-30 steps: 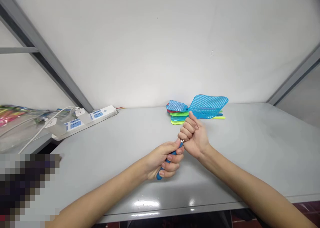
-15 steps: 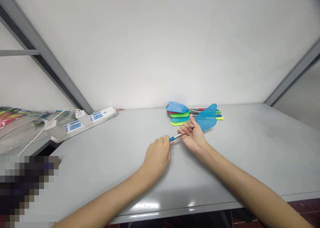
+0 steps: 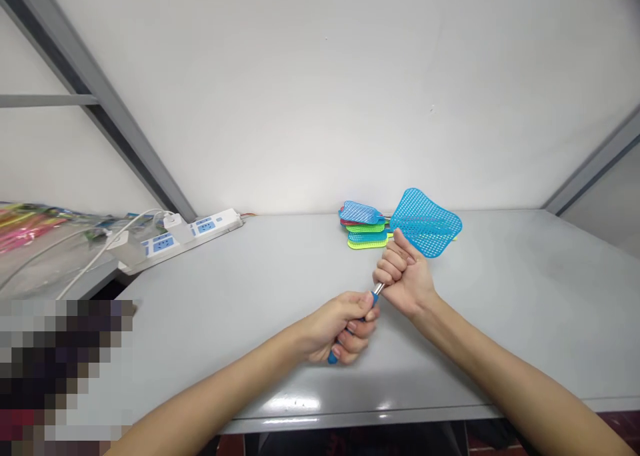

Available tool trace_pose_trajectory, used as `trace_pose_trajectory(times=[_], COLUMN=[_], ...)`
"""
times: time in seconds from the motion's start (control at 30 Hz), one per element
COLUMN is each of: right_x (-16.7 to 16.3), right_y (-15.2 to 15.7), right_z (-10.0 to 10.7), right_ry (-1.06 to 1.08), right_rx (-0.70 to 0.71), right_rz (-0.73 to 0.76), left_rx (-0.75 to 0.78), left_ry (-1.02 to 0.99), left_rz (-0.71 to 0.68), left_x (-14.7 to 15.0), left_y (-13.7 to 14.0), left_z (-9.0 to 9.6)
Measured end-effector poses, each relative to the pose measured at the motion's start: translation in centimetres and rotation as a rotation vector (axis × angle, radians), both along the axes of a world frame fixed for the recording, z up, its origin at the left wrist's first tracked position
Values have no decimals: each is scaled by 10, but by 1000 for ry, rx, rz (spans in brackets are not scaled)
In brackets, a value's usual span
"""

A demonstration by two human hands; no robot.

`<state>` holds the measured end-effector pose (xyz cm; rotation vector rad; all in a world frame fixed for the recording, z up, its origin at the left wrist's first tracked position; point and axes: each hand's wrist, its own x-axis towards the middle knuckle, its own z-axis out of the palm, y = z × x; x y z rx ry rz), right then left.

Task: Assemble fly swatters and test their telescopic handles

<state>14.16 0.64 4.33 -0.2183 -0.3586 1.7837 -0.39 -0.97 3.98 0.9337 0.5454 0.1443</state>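
A blue fly swatter (image 3: 427, 221) with a perforated paddle and a short metal rod is held between both hands above the table. My left hand (image 3: 347, 329) is wrapped round its blue handle, whose end sticks out below the fingers. My right hand (image 3: 404, 273) is closed round the metal rod just below the paddle, thumb pointing up. Behind, against the wall, lies a stack of fly swatters (image 3: 367, 243) in blue, red, green and yellow. The raised paddle covers most of their handles.
On the left a white power strip (image 3: 197, 233) with plugs and white cables lies on the grey table (image 3: 280, 263). Farther left is a clear plastic bag (image 3: 45, 256) with colourful contents. A white wall (image 3: 300, 109) rises behind, with grey metal posts at both sides.
The held swatter has turned so its paddle faces me more fully and stands higher. My left hand has rolled over, showing its fingers, and moved down and right.
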Motion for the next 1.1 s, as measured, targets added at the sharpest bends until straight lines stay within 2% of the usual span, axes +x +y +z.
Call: trace_pose_trajectory(times=[0.07,0.1,0.17,0.2,0.27,0.37,0.43,0.5,0.57,0.7,0.87,1.0,1.1], right_x=[2,3,6,7,9,7,3,-1,-3,-1,-2,-4,-5], right_y=[1,2,4,6,8,9,9,8,8,6,5,6,6], right_z=[1,1,0,0,0,-1,-3,-6,-10,-15,-18,-25,-31], right_ry=[33,36,10,-14,-64,-109,-118,-112,-95,-68,-63,-79,-78], right_rx=[15,20,23,23,24,48,51,16,-45,-134,-158,-207,-206], right_rz=[0,-5,-16,-18,-23,-94,-184,-259,-305,-313,-228,-178,-159], left_rx=[-171,-203,-157,-79,225,956,1347,1536,1616,1610,1432,1131,729], left_ry=[-90,-106,-84,-43,108,449,683,878,1011,1070,879,682,567], left_rz=[-48,-60,-64,-60,-4,219,350,381,358,264,214,247,194], left_x=[0,0,3,4,8,10,11,12,13,14,10,8,8], left_y=[3,4,6,6,5,3,2,2,2,-4,-7,-3,-1], left_z=[4,6,8,8,6,-1,-6,-10,-11,-12,-16,-19,-15])
